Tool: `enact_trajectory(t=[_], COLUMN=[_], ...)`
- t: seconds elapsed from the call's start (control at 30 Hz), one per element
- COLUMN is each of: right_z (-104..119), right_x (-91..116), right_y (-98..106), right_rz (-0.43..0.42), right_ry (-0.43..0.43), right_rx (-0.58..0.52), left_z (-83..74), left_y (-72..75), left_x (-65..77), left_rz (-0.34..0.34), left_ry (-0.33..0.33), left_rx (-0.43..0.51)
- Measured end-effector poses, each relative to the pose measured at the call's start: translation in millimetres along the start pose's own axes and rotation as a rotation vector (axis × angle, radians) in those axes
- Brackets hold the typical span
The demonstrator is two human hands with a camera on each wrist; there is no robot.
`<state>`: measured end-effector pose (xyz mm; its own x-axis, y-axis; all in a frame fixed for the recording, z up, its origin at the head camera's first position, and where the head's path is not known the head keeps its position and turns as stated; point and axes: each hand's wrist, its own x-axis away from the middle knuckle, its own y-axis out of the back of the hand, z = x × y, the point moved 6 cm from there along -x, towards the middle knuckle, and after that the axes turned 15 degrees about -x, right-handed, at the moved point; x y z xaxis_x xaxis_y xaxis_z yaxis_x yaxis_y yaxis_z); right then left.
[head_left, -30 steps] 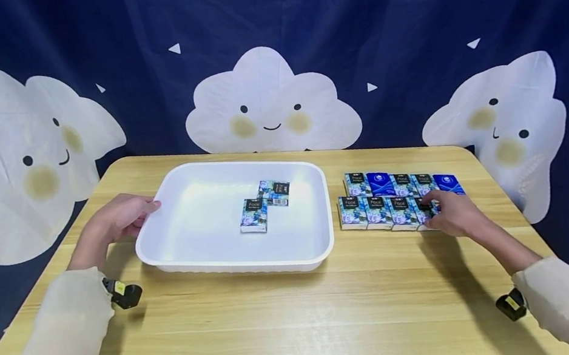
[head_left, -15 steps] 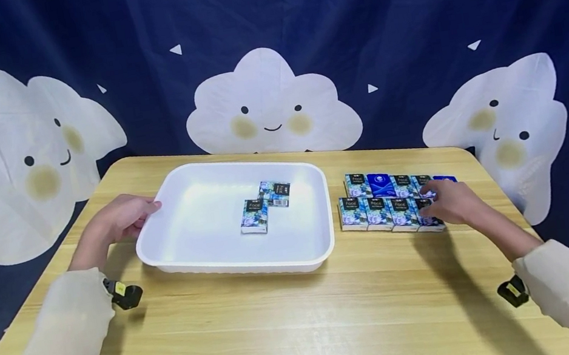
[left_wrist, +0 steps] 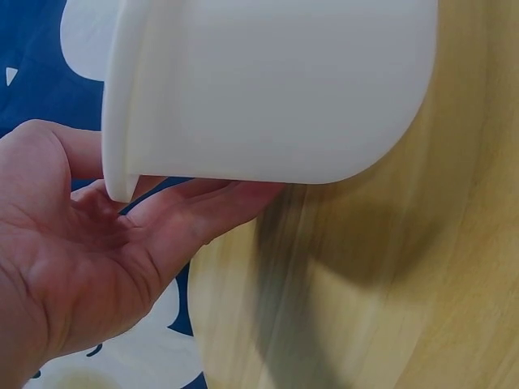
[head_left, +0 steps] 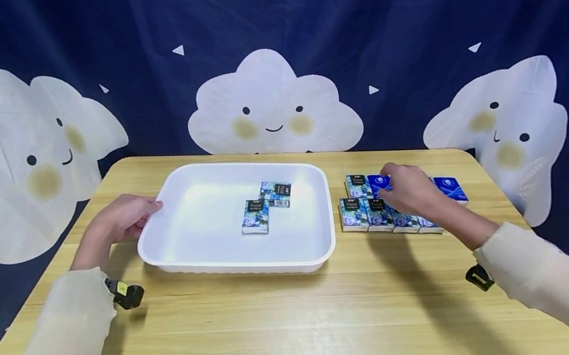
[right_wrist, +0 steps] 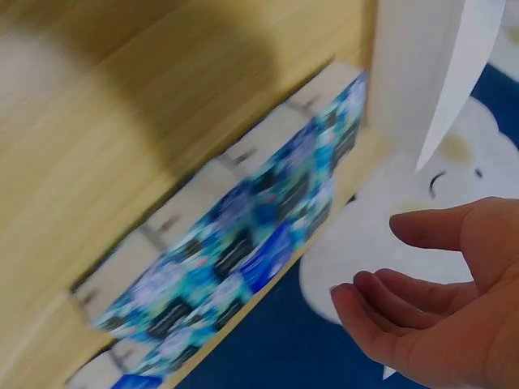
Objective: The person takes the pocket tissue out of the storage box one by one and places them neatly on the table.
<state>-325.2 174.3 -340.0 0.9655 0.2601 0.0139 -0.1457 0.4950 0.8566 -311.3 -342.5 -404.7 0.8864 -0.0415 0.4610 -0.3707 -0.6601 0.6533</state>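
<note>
My left hand [head_left: 127,216] grips the left rim of a white plastic tray [head_left: 242,266], thumb at the rim and fingers underneath in the left wrist view. Inside the tray lie two small floral packs printed "Face", one pack [head_left: 254,216] touching or close to another pack [head_left: 277,193]. To the tray's right, similar packs [head_left: 353,214] sit in two rows. Above these rows hovers my right hand [head_left: 412,188], hiding some packs behind it. In the right wrist view its thumb and fingers [right_wrist: 369,320] are apart, with nothing between them.
Two plain blue packs, one blue pack [head_left: 450,188] at the right end and another blue pack [head_left: 377,183] farther left, belong to the back row. A dark blue curtain [head_left: 133,53] with white clouds hangs behind the wooden table [head_left: 285,331].
My right hand has moved left over the rows from their right end, uncovering the right-hand blue pack. The left hand and tray stay almost where they were.
</note>
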Motion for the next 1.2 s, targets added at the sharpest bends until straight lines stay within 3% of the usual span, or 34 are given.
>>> enact_trajectory(t=[0.2,0.33,0.63,1.0,1.2], right_z=[41.1,67.5,121.0,153.8,161.6], right_x=[-9.5,-16.2,-29.0,-36.4,-41.7], right_y=[-12.2,-24.1,-51.6,-96.1,-116.1], right_rz=[-0.081,-0.079,-0.011,0.137,0.200], right_ry=[0.152,0.193,0.212,0.216,0.157], right_rx=[-0.035,-0.053,-0.001,0.084,0.066], left_z=[1.8,2.6,3.8,4.4,3.7], left_y=[0.6,0.8,0.4,0.6,-0.2], left_x=[0.0,-0.3,-0.3,-1.8,-1.6], left_rz=[-0.003,-0.002,-0.006,-0.008,-0.007], left_ry=[0.015,0.017,0.006,-0.015,-0.015], left_rx=[-0.006,-0.010,-0.008,-0.008,0.005])
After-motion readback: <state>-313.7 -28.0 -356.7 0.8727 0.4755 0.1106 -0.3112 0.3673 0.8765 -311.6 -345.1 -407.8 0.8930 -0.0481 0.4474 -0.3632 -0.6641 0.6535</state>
